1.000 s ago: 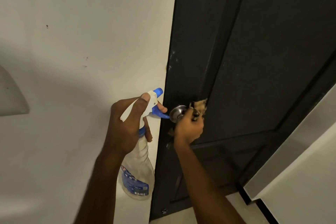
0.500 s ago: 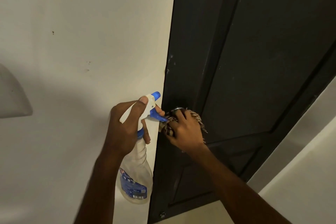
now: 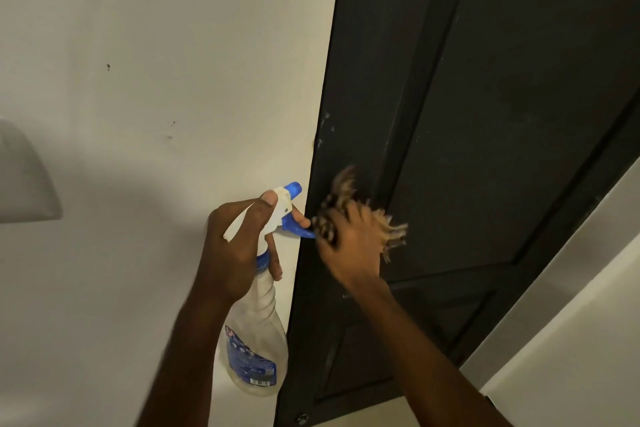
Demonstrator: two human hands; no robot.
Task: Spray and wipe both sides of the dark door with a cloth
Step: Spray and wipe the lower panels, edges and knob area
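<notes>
One left hand (image 3: 239, 246) is gripping one spray bottle (image 3: 256, 350) by its neck; one right hand (image 3: 349, 246), blurred, is seemingly clutching one fringed cloth (image 3: 341, 189) against one dark door (image 3: 502, 114).

A pale wall (image 3: 156, 28) takes the left side, with a few small dark spots (image 3: 108, 66) on it. A grey rounded object (image 3: 24, 180) is on the wall, cut off by the left edge.

The blue label (image 3: 251, 362) on my clear plastic spray bottle (image 3: 264, 308) carries a barcode (image 3: 259, 382); I can't read its blurred print.
</notes>
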